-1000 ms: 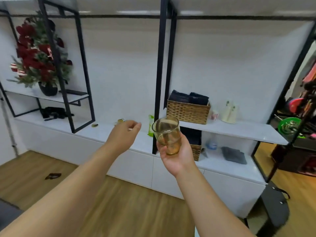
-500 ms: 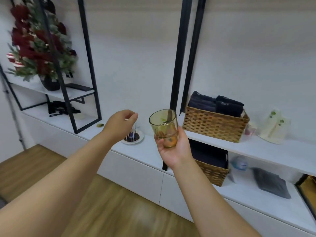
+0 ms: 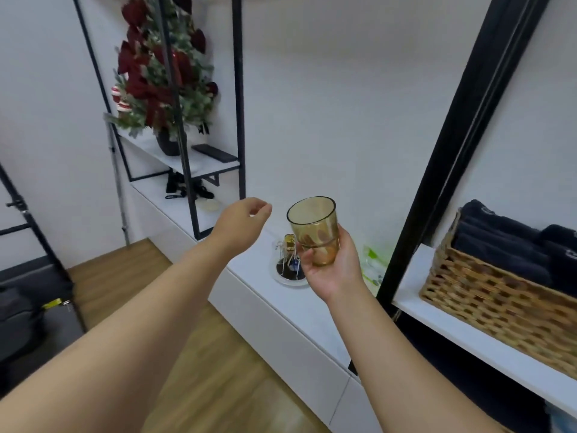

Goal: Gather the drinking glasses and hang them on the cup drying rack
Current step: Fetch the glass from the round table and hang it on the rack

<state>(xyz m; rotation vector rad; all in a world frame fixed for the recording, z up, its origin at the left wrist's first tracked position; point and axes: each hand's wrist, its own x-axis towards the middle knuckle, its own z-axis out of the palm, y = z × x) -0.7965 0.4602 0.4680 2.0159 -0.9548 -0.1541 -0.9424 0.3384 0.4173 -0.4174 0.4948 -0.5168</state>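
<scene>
My right hand (image 3: 332, 267) grips an amber drinking glass (image 3: 313, 228), held upright in the air above the white counter (image 3: 315, 310). Just behind and below it stands the cup drying rack (image 3: 288, 268), a thin wire frame on a round dish, with another amber glass (image 3: 289, 242) on it and a clear one beside that. My left hand (image 3: 240, 223) hovers to the left of the rack with fingers loosely curled and nothing in it.
A black metal post (image 3: 443, 170) rises right of the rack. A wicker basket (image 3: 499, 298) of dark towels sits on the right shelf. A green-and-white packet (image 3: 373, 264) lies behind my right hand. A red flower arrangement (image 3: 159, 73) stands on the left shelf. Wood floor below.
I have come closer to the counter and the view has swung right to left. The rack now appears nearer, directly behind the held glass. Both hands keep their poses.
</scene>
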